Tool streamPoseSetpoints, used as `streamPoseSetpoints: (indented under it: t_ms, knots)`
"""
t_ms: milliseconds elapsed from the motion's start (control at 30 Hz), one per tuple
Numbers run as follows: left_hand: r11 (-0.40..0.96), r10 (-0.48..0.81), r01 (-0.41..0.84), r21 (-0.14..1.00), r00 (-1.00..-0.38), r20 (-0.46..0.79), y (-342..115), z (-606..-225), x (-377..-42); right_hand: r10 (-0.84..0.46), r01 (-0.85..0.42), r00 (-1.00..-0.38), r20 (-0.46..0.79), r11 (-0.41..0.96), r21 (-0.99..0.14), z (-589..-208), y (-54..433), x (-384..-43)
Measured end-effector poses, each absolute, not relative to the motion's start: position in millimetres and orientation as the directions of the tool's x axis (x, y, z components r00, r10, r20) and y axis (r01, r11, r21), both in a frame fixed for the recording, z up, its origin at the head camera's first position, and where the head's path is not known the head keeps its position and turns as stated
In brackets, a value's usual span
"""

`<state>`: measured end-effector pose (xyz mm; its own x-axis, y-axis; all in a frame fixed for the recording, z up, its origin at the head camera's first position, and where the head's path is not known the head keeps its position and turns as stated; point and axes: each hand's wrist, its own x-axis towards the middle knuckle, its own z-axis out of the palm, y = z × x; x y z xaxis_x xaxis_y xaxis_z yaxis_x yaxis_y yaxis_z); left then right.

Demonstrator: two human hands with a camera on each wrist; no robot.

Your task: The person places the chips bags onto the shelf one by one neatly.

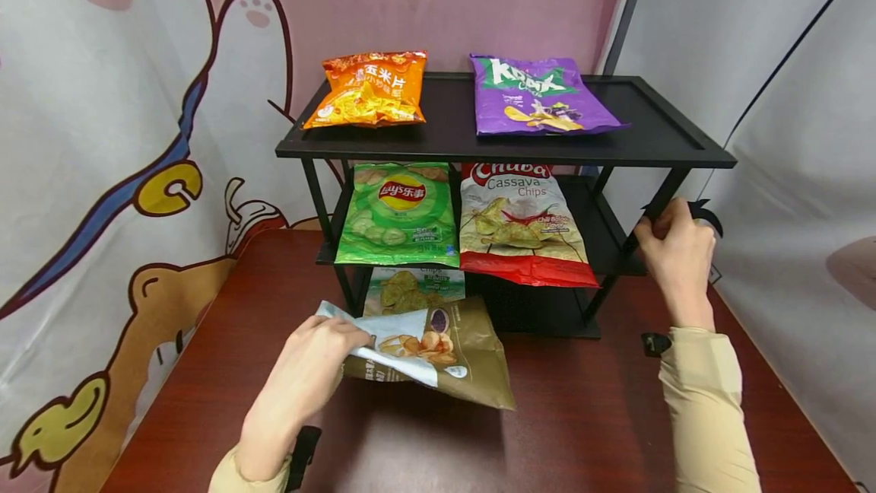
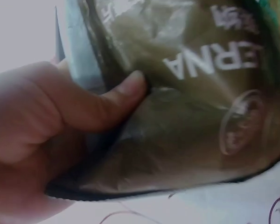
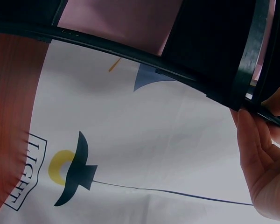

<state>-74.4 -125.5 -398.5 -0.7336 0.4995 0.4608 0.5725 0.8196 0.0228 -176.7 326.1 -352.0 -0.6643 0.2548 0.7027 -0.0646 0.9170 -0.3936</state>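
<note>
My left hand (image 1: 301,371) pinches one end of a brown and pale-blue bag of chips (image 1: 472,356), the thumb pressed on its brown side in the left wrist view. The bag is tilted in front of the bottom tier of a black three-tier shelf (image 1: 448,116) and overlaps a pale green chip bag (image 1: 414,289) there. At the shelf's right side my right hand (image 1: 680,261) grips the black frame (image 3: 224,99) near the middle tier, with the thumb on one side and fingers on the other.
An orange chip bag (image 1: 372,90) and a purple one (image 1: 541,93) lie on the top tier. The middle tier holds a green Lay's bag (image 1: 400,215) and a red-and-cream cassava chips bag (image 1: 523,227). The shelf stands on a red-brown table (image 1: 568,417) by printed cloth walls.
</note>
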Motion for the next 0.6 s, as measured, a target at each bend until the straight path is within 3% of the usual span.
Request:
streamPoseSetpoints:
  t_ms: [233, 600]
  knots:
    - [0.713, 0.614, 0.694, -0.102, -0.547, 0.569, -100.9, -421.8, -92.3, 0.262, -0.062, -0.665, 0.7, 0.914, -0.4, -351.7, 326.2, -176.9]
    - [0.579, 0.717, 0.781, -0.235, -0.351, 0.602, -58.8, -458.7, -121.0, 0.263, -0.062, -0.668, 0.696, 0.912, -0.405, -352.0, 325.1, -177.0]
